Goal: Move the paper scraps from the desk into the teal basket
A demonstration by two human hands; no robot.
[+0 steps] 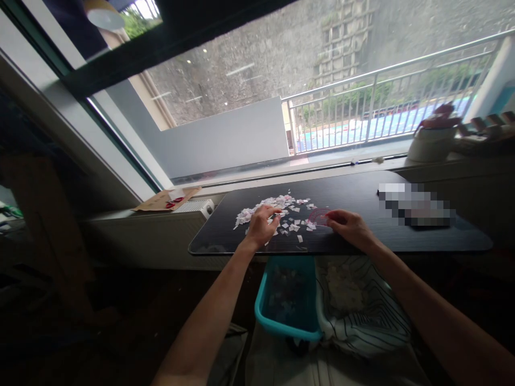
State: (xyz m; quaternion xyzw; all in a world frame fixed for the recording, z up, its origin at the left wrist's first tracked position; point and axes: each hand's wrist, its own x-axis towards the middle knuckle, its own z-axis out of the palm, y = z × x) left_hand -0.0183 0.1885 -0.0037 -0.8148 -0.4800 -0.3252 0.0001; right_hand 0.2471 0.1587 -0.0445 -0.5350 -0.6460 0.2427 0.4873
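A loose pile of small white and pinkish paper-like pieces [284, 200] lies on a dark tabletop [217, 230]. My left hand [263, 225] is over the near side of this pile, thumb and forefinger drawn close together; whatever they pinch is too small to make out. To the right of the pile, my right hand [348, 225] pinches the edge of a thin, see-through piece with pinkish-red lines [319, 216]. Its far end reaches toward the scattered pieces.
Below the table edge, a turquoise basket [261, 311] holds small pieces, beside a striped cloth [362, 332]. A blurred-out object [418, 206] lies at the table's right. Brown cardboard [155, 201] with red-handled scissors [174, 203] sits left, by the window. A pot [432, 142] stands on the sill.
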